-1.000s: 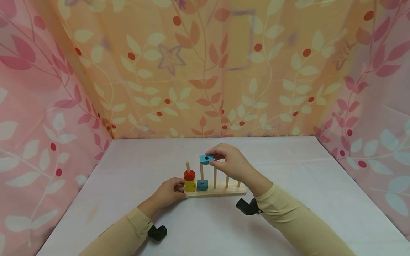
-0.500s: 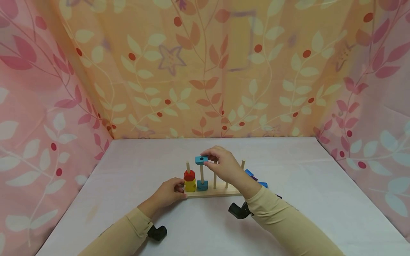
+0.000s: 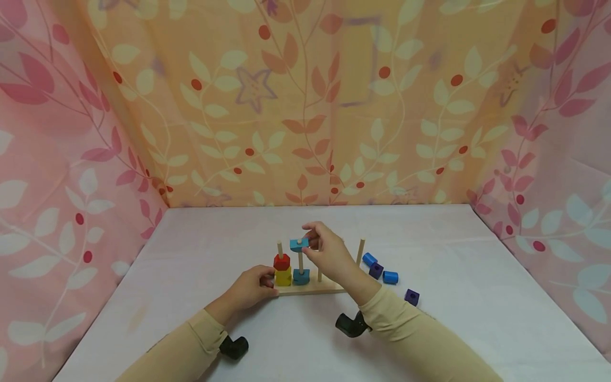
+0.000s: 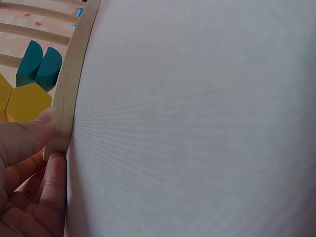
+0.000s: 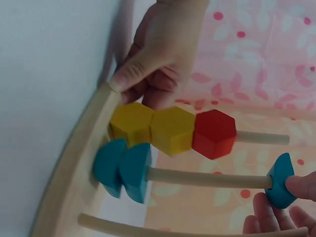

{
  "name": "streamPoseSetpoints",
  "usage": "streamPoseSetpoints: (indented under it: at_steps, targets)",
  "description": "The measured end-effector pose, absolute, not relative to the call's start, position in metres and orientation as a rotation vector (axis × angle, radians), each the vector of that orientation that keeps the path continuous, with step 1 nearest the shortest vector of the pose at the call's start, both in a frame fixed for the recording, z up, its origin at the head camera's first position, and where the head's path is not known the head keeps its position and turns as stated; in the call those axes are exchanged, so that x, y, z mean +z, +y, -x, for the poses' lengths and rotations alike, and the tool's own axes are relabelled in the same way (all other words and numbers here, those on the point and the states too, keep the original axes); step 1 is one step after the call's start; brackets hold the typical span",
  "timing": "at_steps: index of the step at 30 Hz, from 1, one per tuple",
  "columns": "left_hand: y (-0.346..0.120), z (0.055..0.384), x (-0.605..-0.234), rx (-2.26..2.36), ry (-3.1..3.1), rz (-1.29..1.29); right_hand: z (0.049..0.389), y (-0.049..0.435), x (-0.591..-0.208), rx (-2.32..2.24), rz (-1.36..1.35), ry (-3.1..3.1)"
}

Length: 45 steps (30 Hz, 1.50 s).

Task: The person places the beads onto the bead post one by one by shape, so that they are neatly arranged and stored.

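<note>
My left hand [image 3: 250, 287] grips the left end of a wooden peg board [image 3: 310, 290], thumb on top and fingers at the end face. Its first peg carries two yellow hexagonal blocks [image 5: 173, 130] with a red hexagonal block [image 5: 215, 134] above them. Two teal half-round blocks [image 5: 134, 172] sit at the foot of the second peg. At that peg's top my right hand [image 3: 328, 252] pinches another teal half-round block [image 3: 299, 244] between thumb and fingers; the peg tip shows in its hole. The board's right end is hidden behind the right hand and forearm.
Right of the board lie two blue cylinders [image 3: 390, 277] and two purple cubes [image 3: 412, 297] on the white table [image 3: 453, 239]. More bare pegs [image 3: 360, 252] stand along the board. Black wrist mounts [image 3: 350, 324] hang by both sleeves.
My right hand has moved left and a little down, bringing the teal half-round block onto the second peg's tip. Loose blocks at the right have come into view. My left hand stays put.
</note>
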<state>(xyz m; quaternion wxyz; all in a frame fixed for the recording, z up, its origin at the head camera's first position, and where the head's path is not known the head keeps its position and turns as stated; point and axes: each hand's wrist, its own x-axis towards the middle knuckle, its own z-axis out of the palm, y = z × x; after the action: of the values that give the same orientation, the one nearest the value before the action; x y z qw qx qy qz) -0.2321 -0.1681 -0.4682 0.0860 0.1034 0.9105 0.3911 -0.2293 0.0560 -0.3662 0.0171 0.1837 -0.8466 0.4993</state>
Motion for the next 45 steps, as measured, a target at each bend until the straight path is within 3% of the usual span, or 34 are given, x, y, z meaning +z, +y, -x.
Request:
streamPoseSetpoints:
  at_steps: [28, 45]
  targets:
    - [-0.170, 0.232, -0.471, 1.180, 2.705, -0.344, 0.229, 0.050, -0.428, 1.936, -0.259, -2.584]
    - [-0.170, 0.233, -0.472, 1.176, 2.725, -0.334, 0.227, 0.051, -0.436, 1.755, -0.203, -2.678]
